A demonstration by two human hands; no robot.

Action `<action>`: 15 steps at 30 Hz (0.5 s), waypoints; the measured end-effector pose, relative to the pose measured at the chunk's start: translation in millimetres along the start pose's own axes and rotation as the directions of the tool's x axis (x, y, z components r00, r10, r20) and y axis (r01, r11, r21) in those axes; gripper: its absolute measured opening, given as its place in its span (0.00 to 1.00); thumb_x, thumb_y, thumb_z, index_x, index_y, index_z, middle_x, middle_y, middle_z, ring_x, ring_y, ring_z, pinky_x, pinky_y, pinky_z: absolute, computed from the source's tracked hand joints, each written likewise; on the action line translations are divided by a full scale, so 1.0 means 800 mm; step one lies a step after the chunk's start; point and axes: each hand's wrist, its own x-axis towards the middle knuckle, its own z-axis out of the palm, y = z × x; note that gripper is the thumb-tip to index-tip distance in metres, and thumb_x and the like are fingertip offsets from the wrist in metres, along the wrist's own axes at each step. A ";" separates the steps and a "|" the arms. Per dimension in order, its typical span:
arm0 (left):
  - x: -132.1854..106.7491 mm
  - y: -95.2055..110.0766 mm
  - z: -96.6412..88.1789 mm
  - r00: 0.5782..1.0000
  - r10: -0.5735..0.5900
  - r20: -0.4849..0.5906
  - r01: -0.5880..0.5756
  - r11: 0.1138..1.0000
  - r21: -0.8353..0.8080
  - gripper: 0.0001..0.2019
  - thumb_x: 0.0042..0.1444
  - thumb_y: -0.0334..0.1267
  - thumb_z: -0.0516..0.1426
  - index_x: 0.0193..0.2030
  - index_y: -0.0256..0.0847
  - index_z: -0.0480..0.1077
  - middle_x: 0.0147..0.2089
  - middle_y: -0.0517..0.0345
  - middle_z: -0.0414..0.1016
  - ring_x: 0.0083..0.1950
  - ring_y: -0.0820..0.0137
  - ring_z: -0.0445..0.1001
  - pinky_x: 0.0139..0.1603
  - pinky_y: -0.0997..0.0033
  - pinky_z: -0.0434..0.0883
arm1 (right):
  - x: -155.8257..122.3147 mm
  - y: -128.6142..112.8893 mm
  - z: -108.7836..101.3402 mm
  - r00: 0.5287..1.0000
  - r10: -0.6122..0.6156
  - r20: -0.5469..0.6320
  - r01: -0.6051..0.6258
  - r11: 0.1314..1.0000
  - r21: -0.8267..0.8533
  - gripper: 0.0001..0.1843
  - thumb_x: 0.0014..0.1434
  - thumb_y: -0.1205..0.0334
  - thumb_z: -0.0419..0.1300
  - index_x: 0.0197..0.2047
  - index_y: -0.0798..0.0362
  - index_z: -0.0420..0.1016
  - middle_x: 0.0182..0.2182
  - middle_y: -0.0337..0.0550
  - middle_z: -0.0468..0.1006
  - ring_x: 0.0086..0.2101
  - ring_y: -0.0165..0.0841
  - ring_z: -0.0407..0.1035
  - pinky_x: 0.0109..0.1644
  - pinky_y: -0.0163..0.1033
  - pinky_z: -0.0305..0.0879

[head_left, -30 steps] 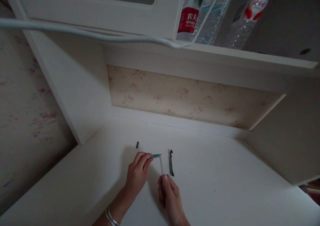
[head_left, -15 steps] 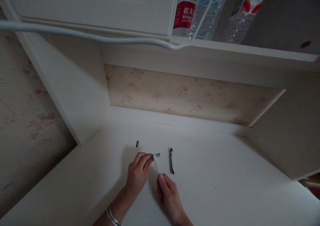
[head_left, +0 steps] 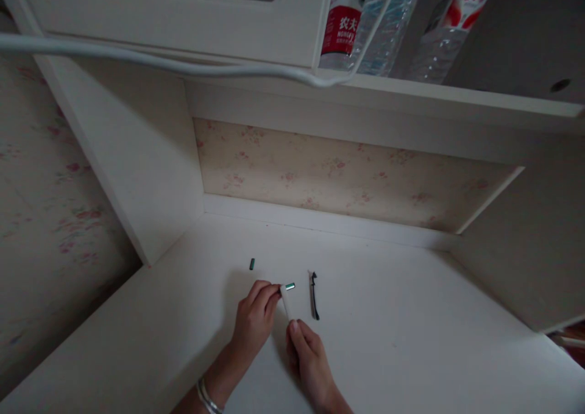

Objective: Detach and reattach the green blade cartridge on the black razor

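My left hand (head_left: pixel 254 318) pinches a small green piece (head_left: pixel 289 286) at its fingertips, just above the white desk (head_left: pixel 411 341). My right hand (head_left: pixel 308 359) is closed on the lower end of a thin white tube (head_left: pixel 287 303), whose upper end meets the green piece. A bracelet (head_left: pixel 206 397) sits on my left wrist. A black clip-like part (head_left: pixel 314 295) lies on the desk just right of the tube. A small green cap (head_left: pixel 251 264) lies apart, up and left of my left hand.
A white side panel (head_left: pixel 146 158) walls the desk on the left, and floral wallpaper (head_left: pixel 347 176) backs it. Overhead a shelf (head_left: pixel 457 100) carries water bottles (head_left: pixel 342 24), with a white cable (head_left: pixel 137 60) running across below a cabinet door.
My right hand has tilted the white tube's top end leftward until it meets the green piece held by my left hand. The black part and the green cap have not moved.
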 end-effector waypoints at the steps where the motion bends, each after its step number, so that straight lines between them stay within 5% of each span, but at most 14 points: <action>1: 0.000 0.000 0.000 1.000 -0.001 0.002 0.001 1.000 0.002 0.06 0.63 0.34 0.52 0.41 0.42 0.70 0.36 0.57 0.71 0.37 0.73 0.74 0.38 0.75 0.73 | 0.001 0.000 0.000 1.000 0.002 -0.016 -0.002 1.000 0.002 0.25 0.58 0.39 0.55 0.24 0.51 0.58 0.17 0.29 0.51 0.18 0.24 0.42 0.19 0.32 0.37; 6: -0.001 -0.001 0.002 1.000 -0.002 0.005 0.002 1.000 -0.002 0.06 0.62 0.34 0.53 0.43 0.42 0.69 0.37 0.56 0.71 0.37 0.72 0.74 0.38 0.74 0.73 | 0.005 -0.003 -0.001 0.991 -0.018 -0.133 0.019 1.000 0.006 0.27 0.55 0.35 0.54 0.24 0.50 0.58 0.17 0.28 0.51 0.17 0.24 0.41 0.18 0.32 0.37; 11: -0.005 -0.002 0.003 1.000 -0.007 0.011 0.007 1.000 0.003 0.07 0.63 0.32 0.50 0.40 0.41 0.69 0.37 0.57 0.71 0.37 0.72 0.74 0.37 0.75 0.73 | 0.000 0.001 0.000 0.999 -0.034 -0.031 0.032 0.997 -0.076 0.27 0.56 0.36 0.55 0.23 0.51 0.58 0.16 0.29 0.52 0.18 0.24 0.43 0.19 0.33 0.38; 15: -0.004 0.000 0.004 1.000 0.005 0.004 -0.005 1.000 -0.006 0.05 0.62 0.33 0.52 0.42 0.41 0.69 0.37 0.57 0.70 0.38 0.72 0.74 0.38 0.75 0.73 | 0.001 0.000 -0.001 0.997 -0.050 -0.065 0.047 0.998 -0.050 0.25 0.59 0.39 0.53 0.24 0.51 0.56 0.17 0.28 0.51 0.18 0.24 0.42 0.19 0.32 0.38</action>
